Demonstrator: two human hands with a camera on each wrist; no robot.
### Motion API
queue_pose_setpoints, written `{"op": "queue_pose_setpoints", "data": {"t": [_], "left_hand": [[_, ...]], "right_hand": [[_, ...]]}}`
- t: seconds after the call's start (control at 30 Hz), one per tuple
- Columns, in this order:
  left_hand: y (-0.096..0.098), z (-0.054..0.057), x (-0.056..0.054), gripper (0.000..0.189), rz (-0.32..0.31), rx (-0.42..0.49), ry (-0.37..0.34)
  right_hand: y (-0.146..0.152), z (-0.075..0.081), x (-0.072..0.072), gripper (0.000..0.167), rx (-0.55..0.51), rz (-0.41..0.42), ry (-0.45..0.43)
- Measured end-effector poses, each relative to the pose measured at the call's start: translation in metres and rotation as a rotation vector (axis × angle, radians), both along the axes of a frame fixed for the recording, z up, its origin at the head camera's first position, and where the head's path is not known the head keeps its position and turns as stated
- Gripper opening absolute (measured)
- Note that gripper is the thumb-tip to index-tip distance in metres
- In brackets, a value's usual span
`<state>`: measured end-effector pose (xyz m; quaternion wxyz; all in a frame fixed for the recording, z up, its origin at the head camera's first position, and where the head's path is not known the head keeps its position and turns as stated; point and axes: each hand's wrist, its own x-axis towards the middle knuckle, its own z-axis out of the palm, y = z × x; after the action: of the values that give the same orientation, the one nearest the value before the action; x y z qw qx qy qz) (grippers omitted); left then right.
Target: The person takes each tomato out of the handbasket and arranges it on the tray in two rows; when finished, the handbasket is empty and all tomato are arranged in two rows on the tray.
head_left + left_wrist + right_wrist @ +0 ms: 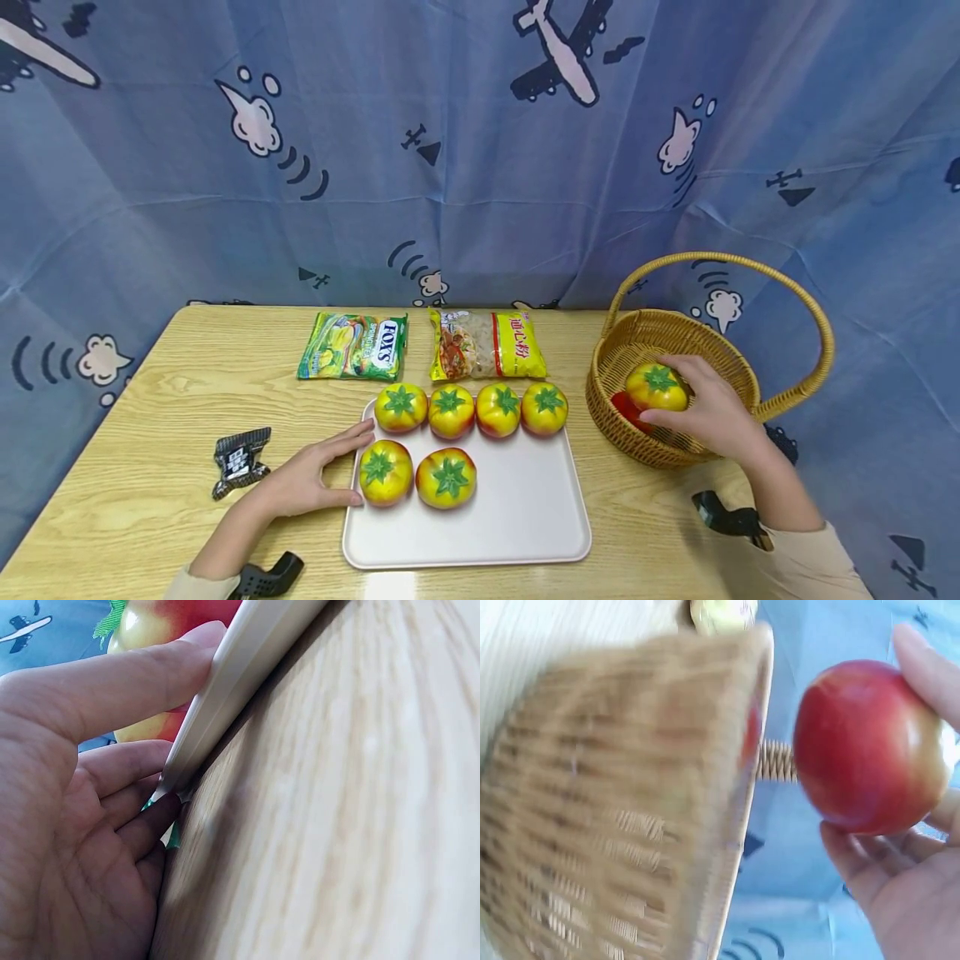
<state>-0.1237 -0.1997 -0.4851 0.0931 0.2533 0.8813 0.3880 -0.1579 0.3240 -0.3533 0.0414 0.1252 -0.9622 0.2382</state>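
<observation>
In the head view my right hand [712,406] grips a yellow-and-red tomato [657,387] with a green leafy top, over the wicker basket [622,446]. The right wrist view shows this tomato [870,746] between thumb and fingers, its red underside outside the basket's rim. Something red [630,410] lies inside the basket, partly hidden. My left hand [311,479] touches the left edge of a white tray [525,508], thumb and fingertips on its rim [225,690]. Several similar tomatoes [447,479] sit on the tray, four-across row at back avoided in count.
Behind the tray lie a green FOX'S candy bag [354,346] and a yellow-and-red pasta bag [487,345]. A small black packet [242,461] rests left of the left hand. The basket's tall handle [825,350] arches up on the right. A blue curtain [450,167] hangs behind the table.
</observation>
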Motion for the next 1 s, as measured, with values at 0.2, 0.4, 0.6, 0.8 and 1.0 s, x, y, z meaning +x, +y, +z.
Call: {"op": "queue_pose_setpoints", "data": {"t": [0.2,0.4,0.6,0.8,1.0], "left_hand": [[0.0,0.0,0.0,0.082,-0.001,-0.002,0.014],[0.0,0.0,0.0,0.081,-0.006,-0.002,0.019],[0.0,0.0,0.0,0.082,-0.005,0.003,0.008],[-0.001,0.0,0.001,0.084,0.001,-0.004,0.008],[-0.001,-0.001,0.0,0.083,-0.004,0.004,0.004]], "right_hand": [[-0.028,-0.013,0.004,0.08,-0.047,0.05,0.019],[-0.055,-0.027,0.009,0.083,-0.124,0.138,0.035],[-0.078,-0.042,0.015,0.082,-0.195,0.199,0.036],[-0.099,-0.053,0.021,0.079,-0.298,0.214,-0.004],[-0.119,-0.06,0.025,0.077,-0.396,0.265,-0.075]]}}
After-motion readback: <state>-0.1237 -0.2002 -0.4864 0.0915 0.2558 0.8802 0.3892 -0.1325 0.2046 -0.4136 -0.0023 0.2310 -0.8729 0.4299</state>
